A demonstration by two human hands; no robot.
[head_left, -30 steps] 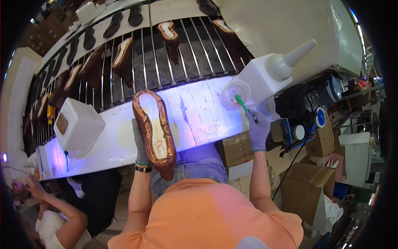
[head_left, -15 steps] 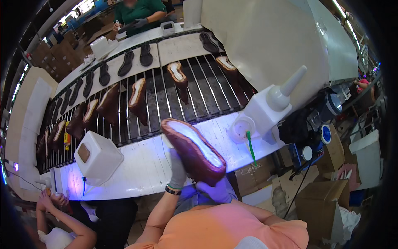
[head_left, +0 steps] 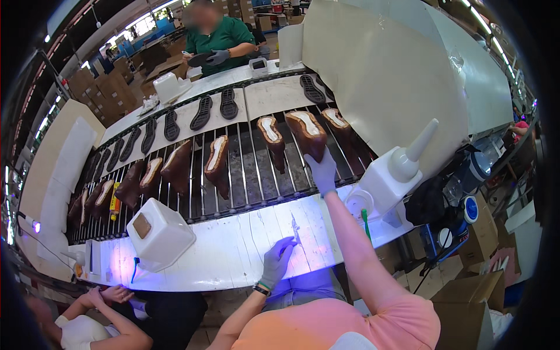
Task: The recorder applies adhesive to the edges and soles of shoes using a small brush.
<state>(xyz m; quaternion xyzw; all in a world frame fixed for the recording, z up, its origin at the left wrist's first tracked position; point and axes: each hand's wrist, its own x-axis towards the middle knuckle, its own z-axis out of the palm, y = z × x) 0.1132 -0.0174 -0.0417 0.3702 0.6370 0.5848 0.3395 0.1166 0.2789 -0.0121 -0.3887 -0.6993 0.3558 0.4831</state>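
My right hand (head_left: 322, 170), in a pale glove, reaches over the rack and grips a dark brown shoe upper (head_left: 309, 129) by its near end. The upper's whitish underside faces up, and it sits between two similar shoe uppers (head_left: 270, 131) (head_left: 337, 121) on the metal bars. My gloved left hand (head_left: 276, 262) is over the near edge of the white table (head_left: 233, 262). Its fingers are loosely apart, with nothing visible in them.
A white squeeze bottle (head_left: 389, 175) stands beside a small cup (head_left: 359, 203) with a green-handled brush. On the left is a white box-shaped container (head_left: 157, 233). More uppers hang along the bar rack (head_left: 251, 175); black soles (head_left: 201, 114) line its far side. Two people work nearby.
The shoe upper has gone from in front of me to the far right of the rack, carried by my right hand. My left hand has let go of it.
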